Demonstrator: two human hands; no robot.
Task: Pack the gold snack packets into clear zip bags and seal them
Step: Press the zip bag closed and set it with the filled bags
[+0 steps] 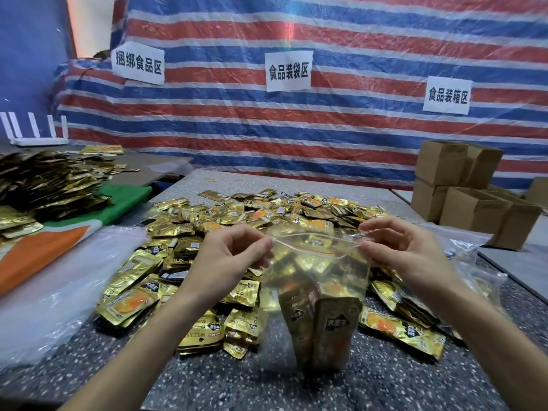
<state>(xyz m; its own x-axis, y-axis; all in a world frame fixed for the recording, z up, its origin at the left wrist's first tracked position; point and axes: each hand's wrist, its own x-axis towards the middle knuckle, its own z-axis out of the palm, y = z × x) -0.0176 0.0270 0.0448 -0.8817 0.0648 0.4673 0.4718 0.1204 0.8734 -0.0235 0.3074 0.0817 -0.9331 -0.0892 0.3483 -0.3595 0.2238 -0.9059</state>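
Behind the desk (267, 390) we saw a big tarpaulin (341, 129) with red, blue and white stripes, and three white paper signs (288, 71) with black characters were fixed on it. Our desk had a dark speckled top. On its middle lay a wide pile of gold snack packets (237, 215), loose and crossing each other, many with an orange picture on the front.

We held a clear zip bag (318, 271) upright in front of this pile, over the near part of the desk. Its bottom was close to the desk top, but we could not tell whether it touched. Our left hand (228, 253) pinched the left end of the bag's mouth between the thumb and the curled fingers, so its grip was clamped on the plastic. Our right hand (406, 250) did the same at the right end, and its grip was also clamped on the bag. Between the two hands the mouth, marked by a thin red line, looked not fully pressed together. Inside the bag stood several packed packets (326, 324), side by side on their ends in the lower half.

At the left, a flat stack of clear plastic bags (59, 277) lay just beside the pile. Beyond it an orange and green cloth (124, 200) carried a second heap (44, 179) of gold packets, and a white router (35, 132) with antennas stood far behind. At the right, brown cardboard boxes (471, 209) were stacked on a neighbouring surface, and more loose plastic (474, 262) lay near our right wrist
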